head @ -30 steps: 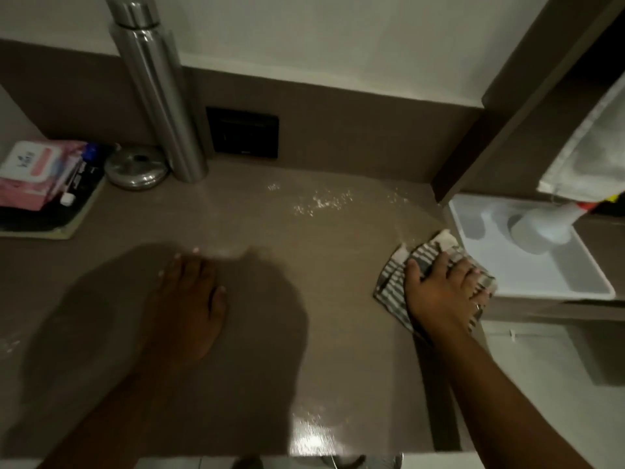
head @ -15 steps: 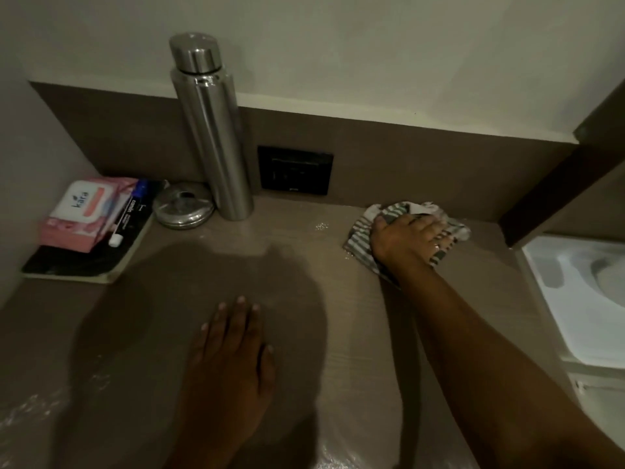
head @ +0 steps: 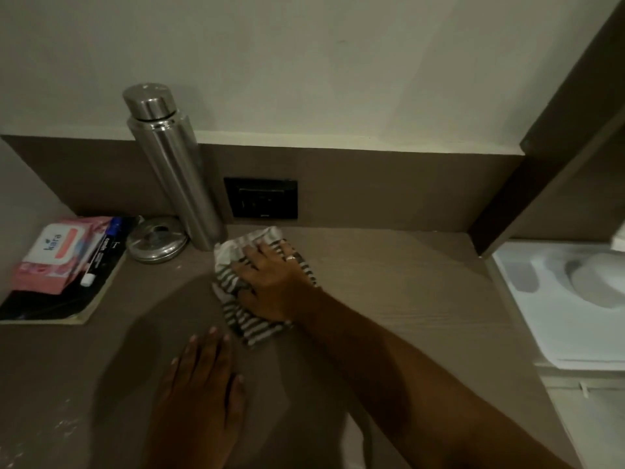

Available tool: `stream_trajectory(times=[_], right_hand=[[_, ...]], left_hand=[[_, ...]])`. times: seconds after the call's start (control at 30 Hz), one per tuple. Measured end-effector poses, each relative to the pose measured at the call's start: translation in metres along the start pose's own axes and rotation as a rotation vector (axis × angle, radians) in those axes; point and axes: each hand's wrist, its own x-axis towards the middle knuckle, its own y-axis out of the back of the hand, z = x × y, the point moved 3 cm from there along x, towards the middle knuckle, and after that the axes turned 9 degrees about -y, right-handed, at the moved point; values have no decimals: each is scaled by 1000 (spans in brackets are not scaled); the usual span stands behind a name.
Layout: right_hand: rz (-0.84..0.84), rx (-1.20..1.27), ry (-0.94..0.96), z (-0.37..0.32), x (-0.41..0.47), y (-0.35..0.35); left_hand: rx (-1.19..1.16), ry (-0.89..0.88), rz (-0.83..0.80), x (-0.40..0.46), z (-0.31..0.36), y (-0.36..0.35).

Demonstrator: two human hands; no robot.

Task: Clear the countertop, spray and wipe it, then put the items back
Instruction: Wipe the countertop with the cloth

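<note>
My right hand (head: 274,282) presses flat on a grey-and-white striped cloth (head: 247,324) on the brown countertop (head: 406,292), near the back wall and just right of the steel bottle (head: 172,164). My left hand (head: 199,397) lies palm down on the counter nearer to me, fingers apart, holding nothing. A round steel lid or tin (head: 156,244) sits left of the bottle. At the far left a pink wipes pack (head: 55,255) and a marker (head: 101,257) rest on a dark notebook (head: 50,309).
A black wall socket (head: 261,198) sits in the backsplash behind the cloth. A white tray (head: 548,299) lies at the right on a lower ledge, past a dark vertical panel (head: 527,184). Faint wet streaks show at the counter's near left.
My right hand has slid the cloth from the right edge by the tray to the back and then left towards the bottle. The view has tilted up. My left hand stays flat.
</note>
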Motion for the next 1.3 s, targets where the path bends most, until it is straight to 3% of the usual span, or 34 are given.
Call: stream_trajectory(times=[0.07, 0.17, 0.37, 0.47, 0.6, 0.67, 0.8, 0.87, 0.93, 1.0, 1.07, 1.17, 1.23, 1.3], right_hand=[[-56, -26, 67, 17, -15, 2], [45, 38, -20, 82, -44, 10], [20, -18, -617, 224, -118, 18], [124, 43, -1024, 233, -140, 16], [118, 212, -1390, 198, -119, 19], [84, 288, -1263, 155, -87, 9], [-104, 152, -559, 45, -56, -3], [-113, 69, -296, 37, -81, 2], [-16, 41, -182, 67, -117, 7], [69, 67, -367, 129, -157, 12], [43, 83, -790, 186, -200, 17], [54, 121, -1311, 182, -237, 13], [70, 152, -1266, 123, -228, 0], [55, 220, -908, 55, -217, -9]], left_hand=[[-8, -1, 1, -1, -1, 2], [-4, -22, -11, -2, -1, 3], [9, -14, -36, -2, -1, 3], [-10, 3, -46, -3, -1, 3], [1, -6, -25, -1, -1, -1], [-4, -2, -17, -1, 0, 0], [26, -11, -37, -3, 4, 7], [21, -7, -57, -5, 4, 8], [13, -14, -47, -4, 3, 7], [11, -21, -56, -4, 4, 7], [21, -22, -44, -3, 4, 6], [23, -23, -21, -1, 7, 9], [19, -34, -30, -1, 8, 8], [19, -49, -48, -2, 6, 6]])
